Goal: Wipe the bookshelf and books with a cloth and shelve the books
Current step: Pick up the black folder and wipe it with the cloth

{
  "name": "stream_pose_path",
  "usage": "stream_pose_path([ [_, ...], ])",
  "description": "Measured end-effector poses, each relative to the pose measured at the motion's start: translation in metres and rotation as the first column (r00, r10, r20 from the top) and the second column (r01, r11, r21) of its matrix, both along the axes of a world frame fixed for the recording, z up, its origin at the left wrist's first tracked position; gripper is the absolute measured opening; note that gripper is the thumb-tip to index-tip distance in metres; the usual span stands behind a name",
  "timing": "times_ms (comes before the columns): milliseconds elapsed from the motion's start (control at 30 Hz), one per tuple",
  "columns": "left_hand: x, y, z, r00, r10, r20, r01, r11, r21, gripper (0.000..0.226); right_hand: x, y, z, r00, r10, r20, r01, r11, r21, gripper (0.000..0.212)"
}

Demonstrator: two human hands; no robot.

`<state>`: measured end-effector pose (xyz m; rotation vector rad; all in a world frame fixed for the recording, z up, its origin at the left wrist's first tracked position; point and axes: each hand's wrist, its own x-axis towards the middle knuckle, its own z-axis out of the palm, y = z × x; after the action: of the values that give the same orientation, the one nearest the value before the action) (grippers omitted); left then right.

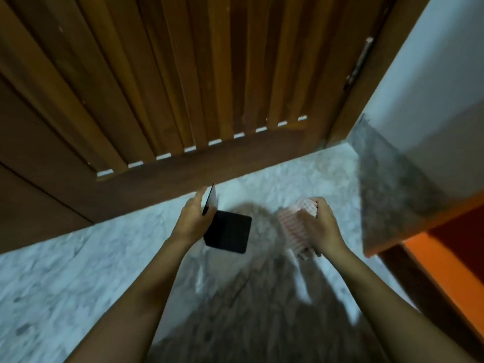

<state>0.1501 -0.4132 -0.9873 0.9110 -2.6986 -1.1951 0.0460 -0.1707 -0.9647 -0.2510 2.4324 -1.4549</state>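
Two bare arms (146,284) reach over a pale floor (78,258), wooden door (157,74) ahead. Left hand (190,221) grips a black book (229,231), fingers curled round its edge. Right hand (320,226) squeezes a pink cloth (289,224) in its fist.

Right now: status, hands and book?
Left hand grips black book. Right hand grips checked cloth, apart from book. Nothing between them; frame blurred.
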Motion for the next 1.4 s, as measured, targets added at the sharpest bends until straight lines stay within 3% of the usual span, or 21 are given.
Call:
stream_pose_path([
  [100, -0.015, -0.001, -0.028, 0.998, 0.018, 0.068, -0.022, 0.998, 0.062, 0.061, -0.002, -0.006, -0.028, 0.997, 0.06, 0.053, -0.056, 0.996, -0.07, 0.015],
  [367, -0.022, 0.004, -0.036, 0.994, 0.106, 0.029, -0.107, 0.994, 0.025, 0.049, 0.008, 0.002, -0.065, 0.994, 0.109, 0.025, -0.111, 0.99, 0.09, 0.016],
  [433, -0.018, 0.011, -0.017, 0.991, 0.126, -0.037, -0.123, 0.989, 0.078, 0.049, 0.008, 0.004, -0.048, 0.989, 0.15, 0.014, -0.151, 0.981, 0.124, 0.006],
  [567, -0.012, 0.031, 0.045, 0.96, 0.054, -0.275, -0.02, 0.992, 0.126, 0.048, -0.001, 0.006, 0.01, 0.99, 0.069, -0.122, -0.055, 0.992, 0.115, 0.003],
  [633, -0.011, 0.044, 0.084, 0.944, 0.017, -0.329, 0.033, 0.988, 0.148, 0.05, -0.005, 0.011, 0.046, 0.97, 0.028, -0.24, 0.0, 0.993, 0.117, 0.016],
  [767, 0.002, 0.073, 0.148, 0.854, -0.078, -0.515, 0.153, 0.983, 0.105, 0.048, -0.004, 0.04, 0.122, 0.884, -0.012, -0.468, 0.074, 0.991, 0.115, 0.022],
  [1033, 0.029, 0.13, 0.239, 0.599, -0.182, -0.78, 0.236, 0.971, -0.045, 0.044, 0.021, 0.094, 0.205, 0.604, 0.109, -0.79, 0.283, 0.897, 0.341, 0.021],
  [1100, 0.034, 0.142, 0.255, 0.565, -0.195, -0.802, 0.224, 0.972, -0.078, 0.043, 0.037, 0.098, 0.209, 0.574, 0.187, -0.797, 0.307, 0.853, 0.421, 0.022],
  [1233, 0.041, 0.159, 0.268, 0.542, -0.175, -0.822, 0.186, 0.979, -0.085, 0.044, 0.067, 0.098, 0.193, 0.62, 0.248, -0.745, 0.236, 0.846, 0.479, 0.026],
  [1400, 0.041, 0.156, 0.254, 0.636, -0.15, -0.757, 0.128, 0.988, -0.088, 0.045, 0.088, 0.094, 0.168, 0.676, 0.35, -0.649, 0.064, 0.849, 0.524, 0.026],
])
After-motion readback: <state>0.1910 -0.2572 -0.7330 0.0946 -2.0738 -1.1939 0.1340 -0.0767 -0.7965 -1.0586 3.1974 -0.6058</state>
